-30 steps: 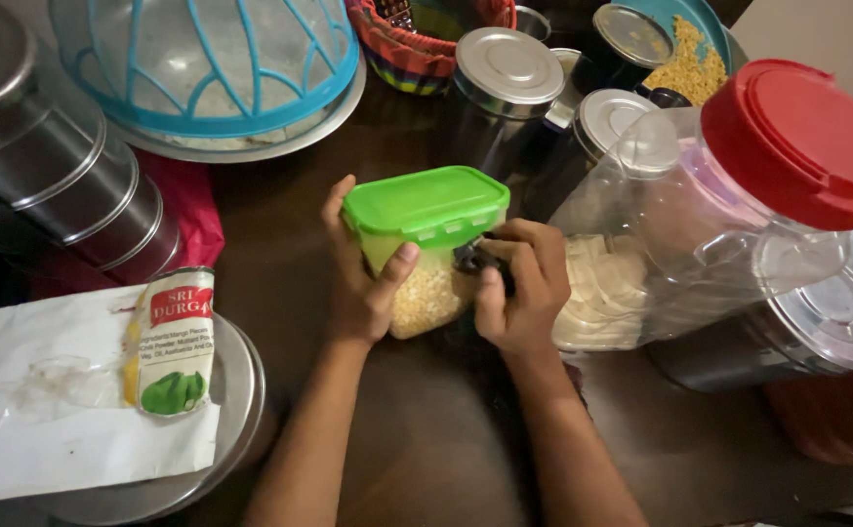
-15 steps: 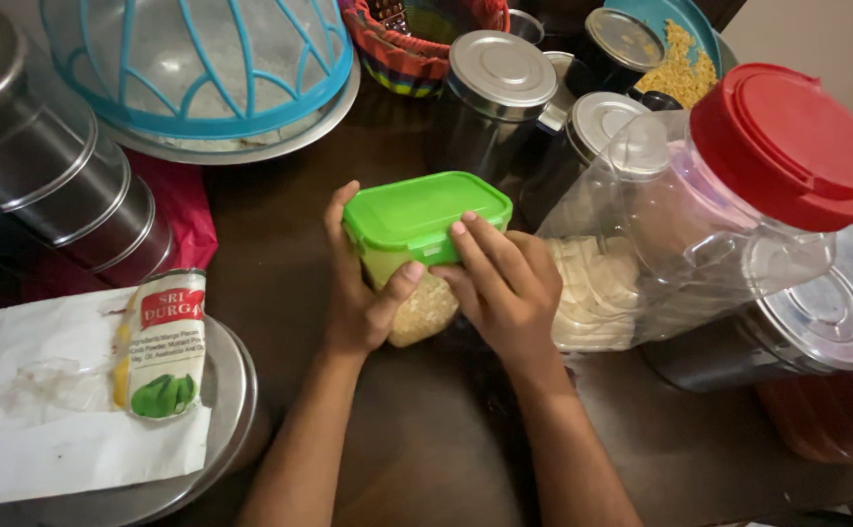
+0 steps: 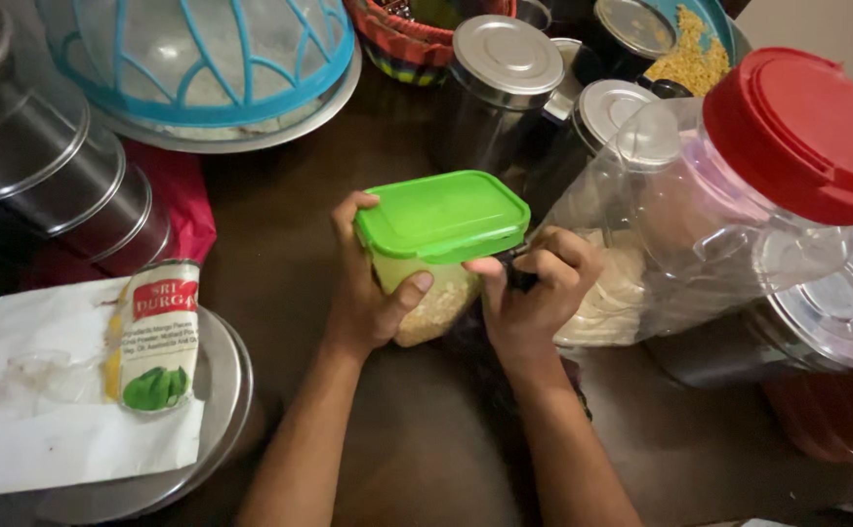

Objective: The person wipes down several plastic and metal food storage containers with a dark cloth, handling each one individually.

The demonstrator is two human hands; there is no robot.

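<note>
We steady the clear rectangular plastic container with the green snap lid [image 3: 441,220] on the dark wooden table [image 3: 426,439] — left hand [image 3: 368,283] wrapped around its side, thumb pressed against the front — while our right hand [image 3: 534,288] curls its fingers at the lid's right edge, seemingly around a small dark object.

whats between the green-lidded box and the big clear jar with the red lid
In the head view, the right hand fills that gap, pressed against the green-lidded box with the red-lidded jar just behind it.
</note>
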